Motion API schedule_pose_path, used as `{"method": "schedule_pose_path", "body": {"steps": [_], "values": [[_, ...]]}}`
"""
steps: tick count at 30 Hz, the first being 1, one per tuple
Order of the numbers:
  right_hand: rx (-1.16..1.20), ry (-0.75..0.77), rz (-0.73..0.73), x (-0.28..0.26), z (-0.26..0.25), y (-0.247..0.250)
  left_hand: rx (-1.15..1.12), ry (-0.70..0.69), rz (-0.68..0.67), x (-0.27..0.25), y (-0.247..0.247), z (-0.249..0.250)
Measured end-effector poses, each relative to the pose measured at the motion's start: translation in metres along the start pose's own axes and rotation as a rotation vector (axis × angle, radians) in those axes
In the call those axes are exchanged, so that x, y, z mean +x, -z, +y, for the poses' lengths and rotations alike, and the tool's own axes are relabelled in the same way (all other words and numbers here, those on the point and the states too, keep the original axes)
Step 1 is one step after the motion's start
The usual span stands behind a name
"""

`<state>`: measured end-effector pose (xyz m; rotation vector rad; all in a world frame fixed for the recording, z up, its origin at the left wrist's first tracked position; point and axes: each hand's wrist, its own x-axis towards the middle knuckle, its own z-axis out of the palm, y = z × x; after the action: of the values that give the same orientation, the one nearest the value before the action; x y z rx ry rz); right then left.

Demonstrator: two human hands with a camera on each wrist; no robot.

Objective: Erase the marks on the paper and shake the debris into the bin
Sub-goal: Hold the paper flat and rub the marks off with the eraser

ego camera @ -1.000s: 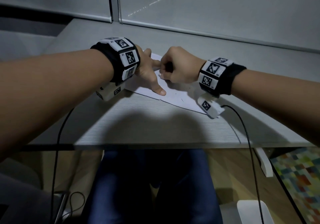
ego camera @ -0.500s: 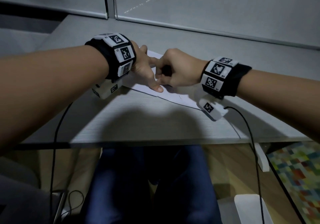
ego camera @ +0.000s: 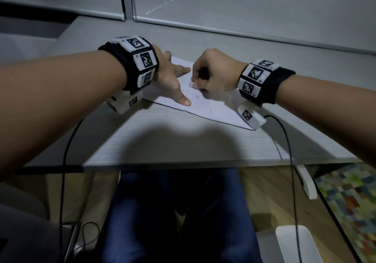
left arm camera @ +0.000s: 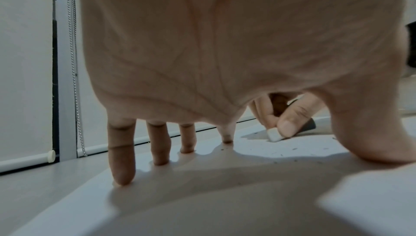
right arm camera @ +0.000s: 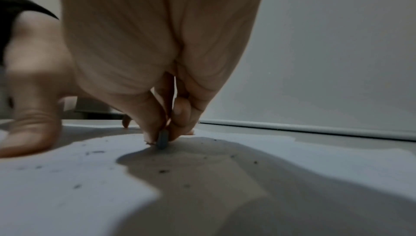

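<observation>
A white sheet of paper [ego camera: 211, 110] lies flat on the grey desk [ego camera: 183, 140], speckled with dark eraser crumbs [right arm camera: 163, 171]. My left hand [ego camera: 173, 79] presses straight, spread fingers [left arm camera: 121, 161] and thumb on the sheet's left part. My right hand [ego camera: 211, 75] pinches a small white eraser [left arm camera: 273, 134] between thumb and fingers, its tip [right arm camera: 162, 141] touching the paper just right of my left index finger. Most of the eraser is hidden inside the fist. The white bin [ego camera: 293, 242] stands on the floor at the lower right, under the desk's edge.
Roller blinds [ego camera: 244, 2] close off the back of the desk. Black cables [ego camera: 291, 171] hang from both wrist cameras over the desk's front edge. My legs in blue trousers [ego camera: 173, 211] are under the desk. A patterned mat [ego camera: 350, 201] covers the floor at right.
My right hand with the eraser has slid a little to the right, away from my left index finger, uncovering crumbs on the paper. The left hand stays pressed on the sheet.
</observation>
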<state>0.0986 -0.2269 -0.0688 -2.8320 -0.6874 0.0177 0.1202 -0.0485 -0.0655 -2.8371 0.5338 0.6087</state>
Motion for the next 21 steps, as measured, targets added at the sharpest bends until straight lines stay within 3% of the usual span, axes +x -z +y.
{"method": "schedule_pose_path", "body": {"steps": [3, 8, 14, 21], "values": [[0.021, -0.004, -0.007, -0.002, 0.0, -0.001, -0.001, 0.0, 0.005, -0.001, 0.001, -0.001], [0.048, 0.126, -0.114, -0.028, -0.007, -0.002, 0.022, -0.007, -0.004, 0.002, 0.001, 0.001], [0.015, 0.044, -0.028, -0.021, 0.003, -0.003, 0.008, 0.011, 0.008, -0.002, 0.002, 0.001], [0.077, 0.133, -0.121, -0.047, 0.001, 0.001, -0.02, 0.027, 0.008, -0.001, 0.004, 0.001]]}}
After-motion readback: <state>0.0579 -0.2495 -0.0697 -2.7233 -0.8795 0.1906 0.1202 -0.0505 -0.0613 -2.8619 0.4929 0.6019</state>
